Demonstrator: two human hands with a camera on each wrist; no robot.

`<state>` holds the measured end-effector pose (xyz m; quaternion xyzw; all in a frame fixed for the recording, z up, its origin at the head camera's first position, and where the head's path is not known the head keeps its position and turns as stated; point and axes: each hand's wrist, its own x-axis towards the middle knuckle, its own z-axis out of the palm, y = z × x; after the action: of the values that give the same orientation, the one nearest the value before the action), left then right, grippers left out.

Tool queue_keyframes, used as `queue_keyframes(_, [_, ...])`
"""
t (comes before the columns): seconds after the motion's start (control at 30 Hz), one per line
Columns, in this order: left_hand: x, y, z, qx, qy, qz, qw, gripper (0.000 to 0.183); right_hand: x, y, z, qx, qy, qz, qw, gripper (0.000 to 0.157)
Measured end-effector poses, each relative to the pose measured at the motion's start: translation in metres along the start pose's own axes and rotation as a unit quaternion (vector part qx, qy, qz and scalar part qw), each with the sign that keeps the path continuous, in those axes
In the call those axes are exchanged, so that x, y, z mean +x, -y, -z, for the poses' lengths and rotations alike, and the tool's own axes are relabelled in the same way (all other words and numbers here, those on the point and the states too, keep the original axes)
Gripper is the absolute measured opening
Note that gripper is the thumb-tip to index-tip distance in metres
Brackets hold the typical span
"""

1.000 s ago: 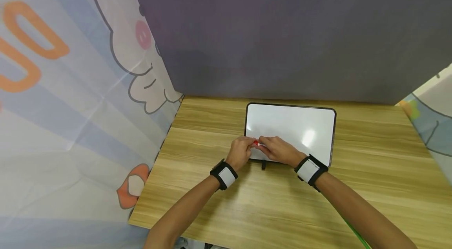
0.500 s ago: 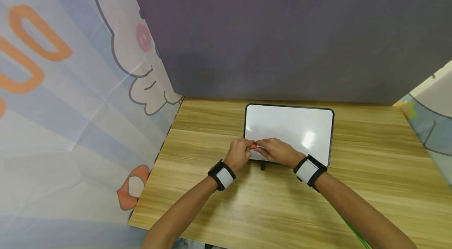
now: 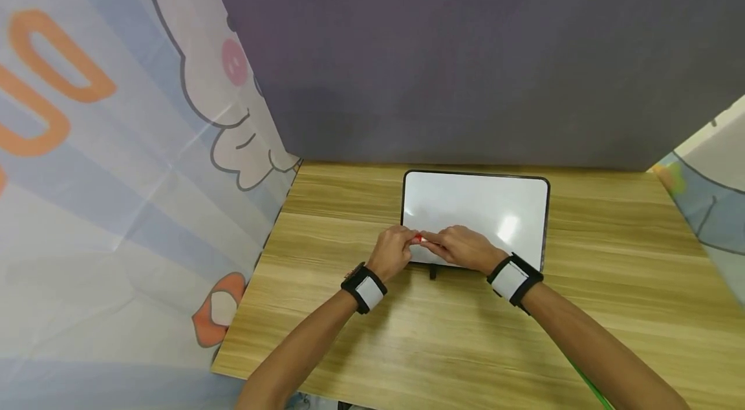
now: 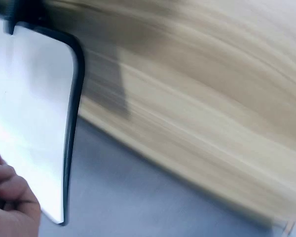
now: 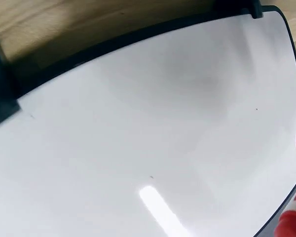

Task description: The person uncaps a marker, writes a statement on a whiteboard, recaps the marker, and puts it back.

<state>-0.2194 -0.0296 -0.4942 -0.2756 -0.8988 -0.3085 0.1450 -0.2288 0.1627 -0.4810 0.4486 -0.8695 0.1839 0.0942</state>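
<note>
A red-and-white marker [image 3: 419, 238] is held between both hands, low over the left part of a whiteboard [image 3: 477, 203]. My left hand [image 3: 391, 253] pinches its red part from the left. From the right, the fingertips and thumb of my right hand [image 3: 464, 247] pinch the marker, covering much of it. In the left wrist view, the left hand [image 4: 12, 202] appears at the lower-left corner with its fingers curled. At the right wrist view's lower right, the marker [image 5: 291, 222] shows a rounded red end and a white band.
The black-framed whiteboard stands on a wood-grain table [image 3: 326, 222]. Black supports [image 3: 433, 272] show at its near edge. A dark grey panel [image 3: 465, 61] rises behind the table, and a printed cloth [image 3: 145, 203] hangs at the left.
Both hands stay nearly in place around the marker, shifting only slightly. Slightly more white shows between the fingers than half a second ago.
</note>
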Motion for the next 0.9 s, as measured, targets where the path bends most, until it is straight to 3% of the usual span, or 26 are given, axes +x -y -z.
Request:
queue_keyframes(0.23, [0.007, 0.004, 0.002, -0.021, -0.029, -0.003, 0.9994, 0.018, -0.002, -0.004, 0.000, -0.007, -0.054, 0.017, 0.998, 0.036])
queue_keyframes(0.4, [0.006, 0.005, 0.002, -0.005, -0.031, -0.009, 0.9995, 0.021, -0.003, -0.005, -0.003, -0.018, -0.054, 0.020, 0.998, 0.035])
queue_keyframes(0.57, [0.004, 0.014, 0.003, -0.005, -0.046, -0.007, 0.9989, 0.012, -0.006, -0.007, -0.004, -0.038, -0.045, 0.014, 0.998, 0.032])
queue_keyframes(0.63, [0.002, 0.020, 0.004, -0.010, -0.060, 0.009, 0.9981, 0.013, -0.008, -0.008, -0.005, -0.042, -0.041, 0.014, 0.998, 0.032])
queue_keyframes(0.77, [-0.001, 0.035, 0.006, -0.018, -0.084, 0.074, 0.9935, 0.019, -0.011, -0.010, -0.006, -0.041, -0.035, 0.013, 0.998, 0.032])
queue_keyframes(0.9, [-0.004, 0.049, 0.007, 0.000, -0.076, 0.146, 0.9863, 0.018, -0.013, -0.011, -0.008, -0.033, -0.029, 0.007, 0.999, 0.028])
